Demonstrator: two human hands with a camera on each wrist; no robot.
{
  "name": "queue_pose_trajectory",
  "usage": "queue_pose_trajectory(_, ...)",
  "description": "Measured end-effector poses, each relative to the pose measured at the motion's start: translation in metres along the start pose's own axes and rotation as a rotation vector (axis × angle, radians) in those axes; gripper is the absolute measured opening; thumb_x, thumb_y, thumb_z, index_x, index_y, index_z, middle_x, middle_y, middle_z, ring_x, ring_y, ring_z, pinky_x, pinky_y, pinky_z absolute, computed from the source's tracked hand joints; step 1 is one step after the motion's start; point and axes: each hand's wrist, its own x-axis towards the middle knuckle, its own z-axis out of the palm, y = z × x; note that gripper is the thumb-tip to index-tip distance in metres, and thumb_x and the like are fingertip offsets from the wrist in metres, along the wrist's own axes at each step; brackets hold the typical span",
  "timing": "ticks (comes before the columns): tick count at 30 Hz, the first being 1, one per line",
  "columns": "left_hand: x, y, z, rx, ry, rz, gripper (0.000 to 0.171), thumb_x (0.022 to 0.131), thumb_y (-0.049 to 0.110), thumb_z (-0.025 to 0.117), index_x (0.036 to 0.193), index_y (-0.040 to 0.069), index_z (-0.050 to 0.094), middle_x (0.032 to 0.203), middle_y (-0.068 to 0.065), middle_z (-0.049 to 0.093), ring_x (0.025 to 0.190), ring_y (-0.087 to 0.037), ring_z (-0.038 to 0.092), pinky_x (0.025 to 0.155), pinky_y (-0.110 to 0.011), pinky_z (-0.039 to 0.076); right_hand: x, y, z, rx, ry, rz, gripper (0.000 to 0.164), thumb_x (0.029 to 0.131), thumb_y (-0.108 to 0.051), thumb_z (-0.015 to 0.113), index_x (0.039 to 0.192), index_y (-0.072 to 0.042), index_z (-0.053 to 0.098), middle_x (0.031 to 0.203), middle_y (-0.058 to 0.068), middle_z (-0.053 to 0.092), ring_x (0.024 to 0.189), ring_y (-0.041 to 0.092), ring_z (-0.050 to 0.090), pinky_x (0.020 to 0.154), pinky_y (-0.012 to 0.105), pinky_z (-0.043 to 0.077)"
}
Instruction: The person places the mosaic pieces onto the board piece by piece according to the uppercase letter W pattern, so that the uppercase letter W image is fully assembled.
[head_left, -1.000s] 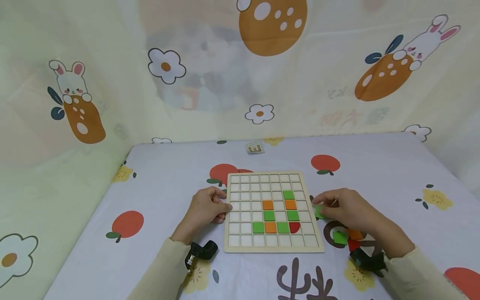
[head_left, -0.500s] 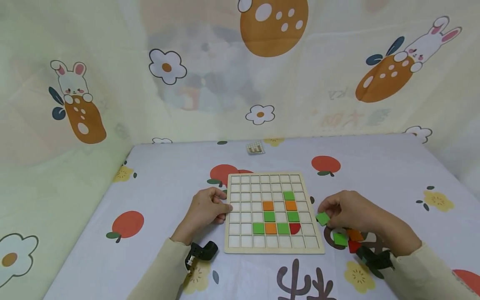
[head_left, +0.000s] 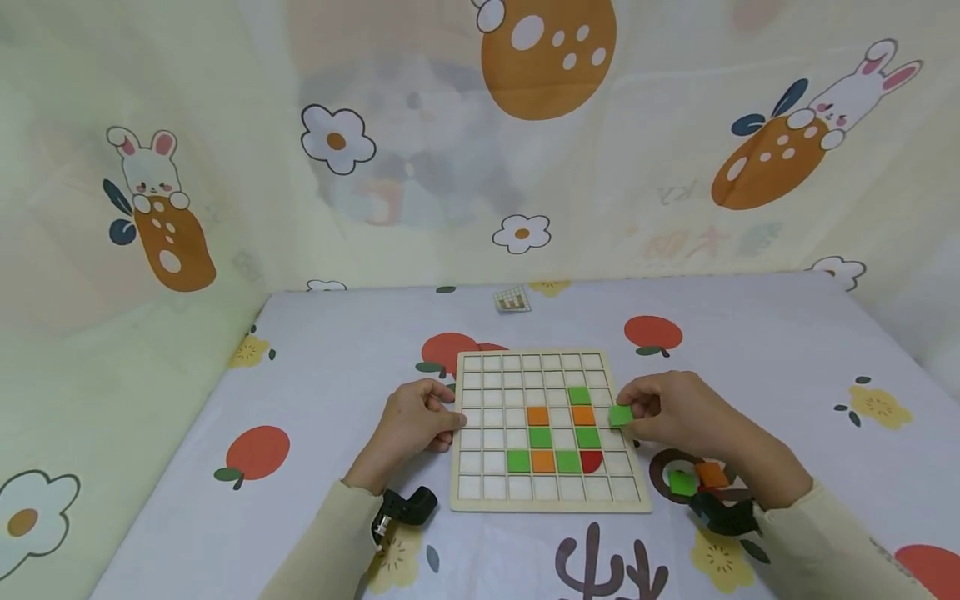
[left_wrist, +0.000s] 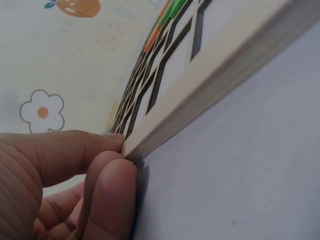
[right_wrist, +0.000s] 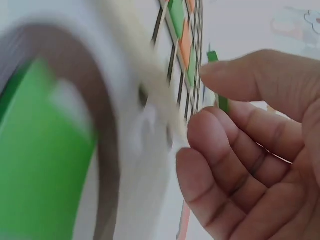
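Note:
A pale wooden grid board [head_left: 491,504] lies flat on the table, with several green and orange square tiles and one red rounded tile [head_left: 592,461] in its cells. My left hand [head_left: 408,425] holds the board's left edge between thumb and fingers; the left wrist view shows this grip on the wooden rim [left_wrist: 200,85]. Just over the board's right edge, my right hand [head_left: 686,417] pinches a green square tile [head_left: 620,416] by its side. That tile appears edge-on in the right wrist view, between the thumb and fingers [right_wrist: 210,135].
Loose tiles lie right of the board: a green one [head_left: 682,482], an orange one [head_left: 712,475] and a red one mostly hidden by the wrist camera [head_left: 723,514]. A small card with a grid pattern [head_left: 512,300] lies at the back. A printed cloth wall [head_left: 420,250] stands behind.
My right hand has drawn the green tile back a little from the board, then moved it left and up over the board's right edge. My left hand has stayed on the board.

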Motion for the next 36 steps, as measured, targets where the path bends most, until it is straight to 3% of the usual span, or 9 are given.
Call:
queue_pose_trajectory(6,-0.001,0.0,0.0,-0.006,-0.011,0.008,0.029,0.087,0.003,0.083,0.111,-0.001,0.066,0.079,-0.008,0.065,0.052,-0.012,0.063,0.052,-0.025,0.059,0.017,-0.019,0.013,0.031,0.022,0.034,0.027,0.083,-0.014,0.087,0.107,-0.007,0.076,0.083,-0.002,0.064,0.081,0.017,0.057,0.066,0.026,0.051)
queue_pose_trajectory(16,-0.002,0.0,0.0,0.008,-0.007,0.027,0.029,0.087,0.003,0.083,0.11,-0.001,0.066,0.078,-0.008,0.064,0.052,-0.011,0.061,0.051,-0.025,0.058,0.053,-0.044,0.037,0.079,0.047,-0.027,0.019,0.082,-0.009,0.083,0.1,-0.007,0.077,0.078,-0.002,0.064,0.08,0.016,0.057,0.07,0.03,0.051)
queue_pose_trajectory(23,-0.002,0.0,-0.001,0.005,-0.006,0.025,0.028,0.088,0.003,0.082,0.111,-0.001,0.066,0.079,-0.008,0.065,0.052,-0.011,0.062,0.051,-0.025,0.058,0.07,-0.058,0.048,0.114,0.01,-0.04,0.02,0.082,-0.007,0.084,0.101,-0.005,0.077,0.078,-0.001,0.065,0.078,0.015,0.058,0.07,0.03,0.051)
queue_pose_trajectory(36,-0.001,-0.003,-0.002,-0.009,-0.016,0.033,0.029,0.087,0.003,0.083,0.11,-0.002,0.066,0.078,-0.008,0.066,0.052,-0.011,0.063,0.052,-0.026,0.059,0.089,-0.08,0.059,0.081,-0.042,-0.027,0.02,0.083,-0.007,0.082,0.103,-0.005,0.077,0.084,-0.001,0.069,0.081,0.015,0.06,0.08,0.033,0.055)
